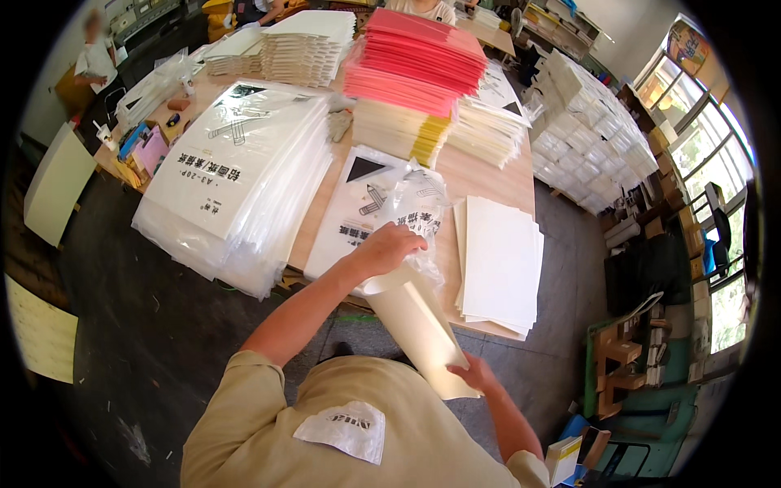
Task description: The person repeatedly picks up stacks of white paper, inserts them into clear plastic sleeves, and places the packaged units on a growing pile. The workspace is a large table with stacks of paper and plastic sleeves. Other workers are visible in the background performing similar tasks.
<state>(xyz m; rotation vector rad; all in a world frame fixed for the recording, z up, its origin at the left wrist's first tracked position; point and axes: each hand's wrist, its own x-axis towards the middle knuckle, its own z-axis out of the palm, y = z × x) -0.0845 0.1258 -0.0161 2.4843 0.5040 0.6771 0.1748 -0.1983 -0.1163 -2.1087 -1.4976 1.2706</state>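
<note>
Over the near edge of the table, my left hand [389, 248] is closed, its curled fingers gripping a crumpled clear plastic bag [419, 193]. Below it, a bundle of cream paper sheets [416, 325] is bent into a loose curve, its upper end close to the bag's lower part. At the bundle's lower end my right hand [476, 375] holds the edge between thumb and fingers. Under the bag lies a white printed paper pack [332, 236] with a black corner and a pencil drawing. A stack of blank cream sheets [500, 264] rests to the right.
A tall pile of filmed printed packs [236, 163] stands at the left of the wooden table [525, 183]. Pink-red sheets [419, 61] are stacked high at the back. Wrapped white bundles [594, 130] stand beyond the table's right side. Other people are at the far end.
</note>
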